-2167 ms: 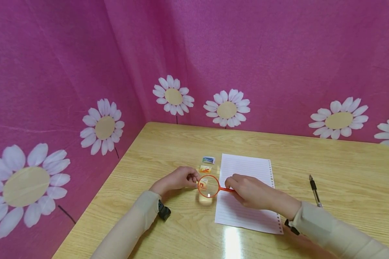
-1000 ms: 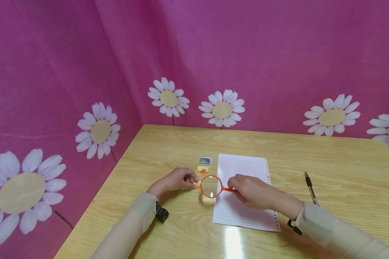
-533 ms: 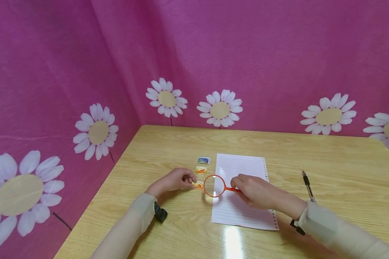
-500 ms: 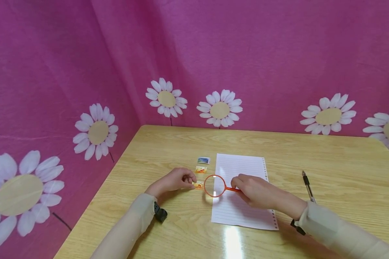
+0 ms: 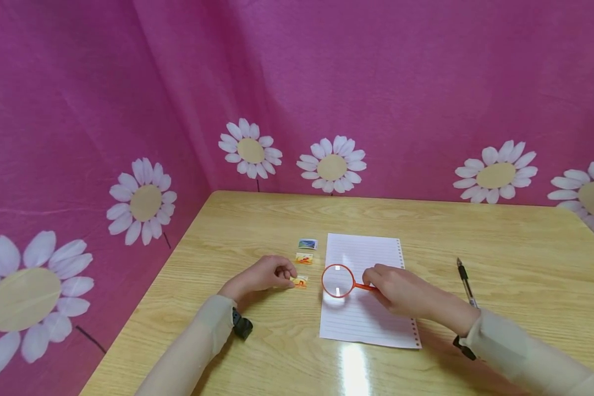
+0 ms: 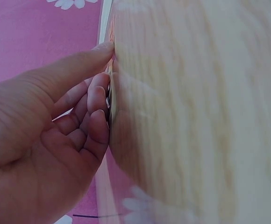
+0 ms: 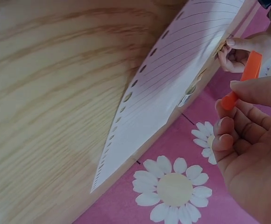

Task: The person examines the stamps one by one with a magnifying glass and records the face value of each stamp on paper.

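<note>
In the head view, my right hand (image 5: 401, 289) pinches the orange handle of a round magnifying glass (image 5: 355, 285), its lens over the left part of the lined paper (image 5: 371, 324). The right wrist view has the orange handle (image 7: 251, 67) between thumb and fingers. My left hand (image 5: 264, 274) pinches the left edge of a small yellow-orange stamp (image 5: 300, 282) lying on the table. In the left wrist view, thumb and curled fingers (image 6: 98, 100) meet the tabletop at that stamp, seen edge-on. Farther back lie another yellow-orange stamp (image 5: 304, 258) and a blue-green stamp (image 5: 308, 243).
A black-and-clear pen (image 5: 467, 283) lies on the wooden table (image 5: 520, 247) right of the paper. A pink curtain with white daisies (image 5: 401, 82) hangs along the back and left edges of the table. Light glares off the tabletop near the front.
The magnifying glass has moved right, from over the nearest stamp to over the paper, with my right hand. My left hand stays at the stamp; the head view has shifted slightly.
</note>
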The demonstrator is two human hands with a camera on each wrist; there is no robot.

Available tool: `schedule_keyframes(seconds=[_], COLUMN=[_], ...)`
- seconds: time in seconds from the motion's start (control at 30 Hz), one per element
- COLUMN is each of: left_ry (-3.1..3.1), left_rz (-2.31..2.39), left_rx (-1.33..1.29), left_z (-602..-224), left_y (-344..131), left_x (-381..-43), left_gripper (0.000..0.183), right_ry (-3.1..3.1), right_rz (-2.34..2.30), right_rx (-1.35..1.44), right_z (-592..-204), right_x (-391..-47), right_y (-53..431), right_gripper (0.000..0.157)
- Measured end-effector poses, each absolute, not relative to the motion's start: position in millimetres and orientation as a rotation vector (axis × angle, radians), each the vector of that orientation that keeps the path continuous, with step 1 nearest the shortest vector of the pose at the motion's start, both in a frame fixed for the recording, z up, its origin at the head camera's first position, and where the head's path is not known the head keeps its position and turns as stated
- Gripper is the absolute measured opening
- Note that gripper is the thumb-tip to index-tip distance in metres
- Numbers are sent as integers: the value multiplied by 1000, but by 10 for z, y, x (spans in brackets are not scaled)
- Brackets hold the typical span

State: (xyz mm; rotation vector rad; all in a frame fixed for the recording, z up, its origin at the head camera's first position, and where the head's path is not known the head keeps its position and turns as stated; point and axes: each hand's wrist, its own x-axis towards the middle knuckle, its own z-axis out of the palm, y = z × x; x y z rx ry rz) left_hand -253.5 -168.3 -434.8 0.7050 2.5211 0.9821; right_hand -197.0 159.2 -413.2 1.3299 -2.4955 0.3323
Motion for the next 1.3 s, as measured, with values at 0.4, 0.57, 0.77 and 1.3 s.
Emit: schedule_keyframes(seconds=[0.4,0.57,0.77,1.3], left_ry=[2518,2510,2501,2500], left_rz=[988,996,1005,1006], left_rx=[676,678,688,695], left_z=[-4355,-4347,-4358,-4346], left_y=[-1678,-1678,-1685,-1684], left_x=[-2525,-2525,-2539,-2530], left_gripper=[14,14,13,13], right_ry=[-2525,-2538,-2601,-2664], right_rz=[333,327,326,332], right_rx=[1305,1278,1225,1125], right_z=[-4141,-4147,-4173,-4183], right_x=[-1954,-1940,-1927,-1866], right_y=[1751,1831,1945,2217], right_gripper=[21,20,21,25])
